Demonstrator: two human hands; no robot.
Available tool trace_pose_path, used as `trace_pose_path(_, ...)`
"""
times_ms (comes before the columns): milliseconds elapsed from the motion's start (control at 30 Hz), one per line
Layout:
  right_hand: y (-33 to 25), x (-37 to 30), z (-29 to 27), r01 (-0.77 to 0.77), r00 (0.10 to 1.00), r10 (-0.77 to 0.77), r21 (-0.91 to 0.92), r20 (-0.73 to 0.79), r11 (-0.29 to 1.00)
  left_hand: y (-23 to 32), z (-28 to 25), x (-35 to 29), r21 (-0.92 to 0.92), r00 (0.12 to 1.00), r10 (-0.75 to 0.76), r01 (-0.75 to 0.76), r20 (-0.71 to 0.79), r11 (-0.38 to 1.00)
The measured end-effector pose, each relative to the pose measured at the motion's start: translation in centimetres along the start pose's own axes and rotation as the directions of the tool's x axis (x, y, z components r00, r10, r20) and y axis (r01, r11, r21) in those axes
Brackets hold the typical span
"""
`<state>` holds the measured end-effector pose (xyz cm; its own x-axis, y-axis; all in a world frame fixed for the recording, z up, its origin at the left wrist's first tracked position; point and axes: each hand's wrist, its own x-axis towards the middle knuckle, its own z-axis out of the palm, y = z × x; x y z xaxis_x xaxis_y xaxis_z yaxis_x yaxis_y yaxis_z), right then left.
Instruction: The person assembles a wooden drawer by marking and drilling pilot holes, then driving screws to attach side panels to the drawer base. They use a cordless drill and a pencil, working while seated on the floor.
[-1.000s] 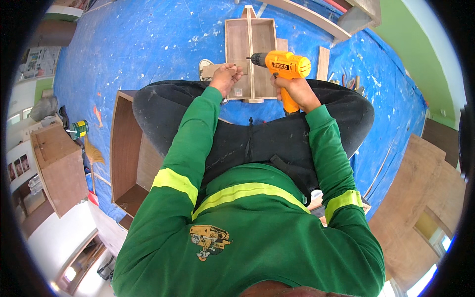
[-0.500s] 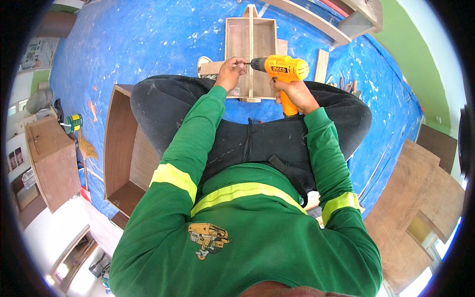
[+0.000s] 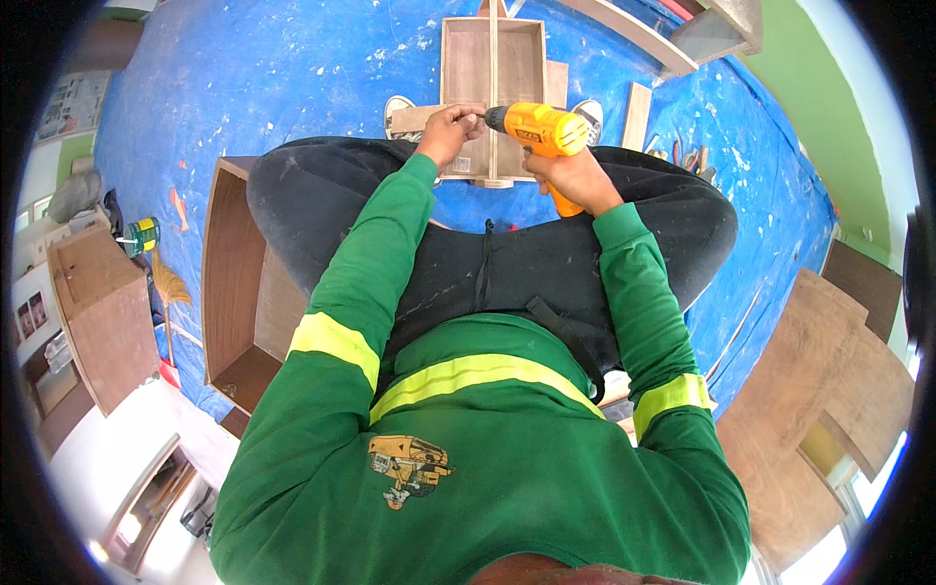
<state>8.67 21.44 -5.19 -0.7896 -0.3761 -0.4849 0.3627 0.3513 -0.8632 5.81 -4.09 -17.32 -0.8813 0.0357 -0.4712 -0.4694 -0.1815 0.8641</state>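
Observation:
My right hand (image 3: 577,181) is wrapped round the grip of a yellow cordless drill (image 3: 548,128), whose black chuck points left. Just off the chuck's tip, the fingers of my left hand (image 3: 449,136) are pinched together. What they hold, if anything, is too small to make out. Beneath both hands lies a shallow wooden box like a drawer (image 3: 466,60). A long narrow wooden strip (image 3: 493,68) runs lengthwise over its middle. The drill hangs above the box's near right part.
I sit cross-legged on a blue floor sheet (image 3: 292,88). An open brown cabinet (image 3: 226,283) stands by my left knee. Wood offcuts (image 3: 636,115) and hand tools (image 3: 694,161) lie on the right. Large plywood pieces (image 3: 790,409) are at the lower right; a broom (image 3: 172,288) is left.
The drill has shifted a little left and its body is angled slightly differently. My left hand stays pinched near the chuck. The view has tipped a little, showing both shoes.

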Motion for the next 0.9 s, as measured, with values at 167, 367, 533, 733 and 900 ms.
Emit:
trace_pose_path(167, 1.2, 0.4, 1.2, 0.261, 0.956, -0.284, -0.236, -0.070, 0.936, 0.7, -1.3, 1.4, -0.387, 0.985, -0.160, 0.174, 0.067, 0.905)
trace_pose_path(367, 2.0, 1.2, 2.5, 0.379, 0.908, -0.419, -0.368, -0.031, 0.849, -0.6, -1.4, 2.3, -0.414, 0.982, -0.188, 0.159, -0.028, 0.896)
trace_pose_path(533, 2.9, 1.7, 4.6, 0.285, 0.953, -0.282, -0.639, 0.110, 0.714, -7.8, -5.1, 3.4, -0.524, 0.908, -0.411, 0.391, 0.085, 0.757)
trace_pose_path(733, 3.6, 3.2, 5.6, 0.237, 0.967, -0.233, -0.687, 0.101, 0.687, -9.7, -4.6, 4.5, -0.519, 0.874, -0.486, 0.424, 0.019, 0.743)
trace_pose_path(900, 3.7, 5.1, 6.3, 0.140, 0.990, -0.115, -0.675, 0.082, 0.724, -12.2, -6.3, 6.7, -0.512, 0.814, -0.571, 0.538, 0.108, 0.670)
